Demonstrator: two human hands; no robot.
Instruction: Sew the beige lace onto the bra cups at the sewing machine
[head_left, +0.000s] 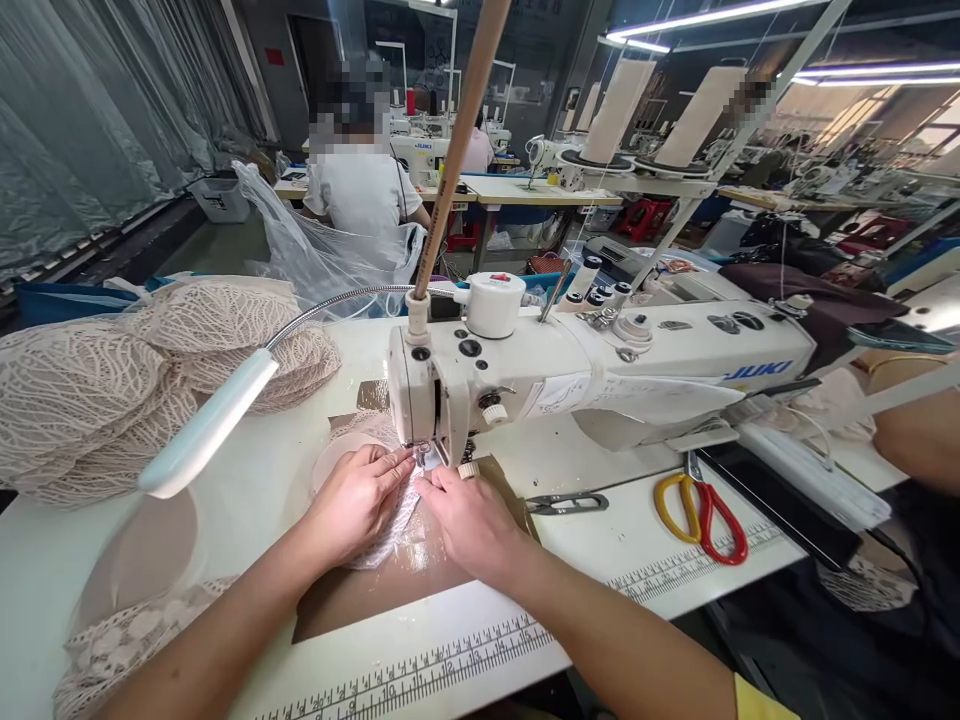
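Note:
Both my hands rest flat on a small piece of pale lace fabric [394, 525] under the needle of a white JUKI sewing machine [600, 365]. My left hand [356, 500] lies on the left part of the lace, fingers stretched toward the presser foot [426, 456]. My right hand [465, 515] presses the lace from the right, its fingertips just in front of the foot. The lace lies on a brown plate set in the white table [247, 480].
A heap of beige lace pieces [112, 390] fills the table's left. A gooseneck lamp [206, 425] hangs over it. Thread snips [566, 502] and red-and-yellow scissors [701, 510] lie right of the needle. A person in white [364, 190] sits ahead; another person's arm [915, 425] is at right.

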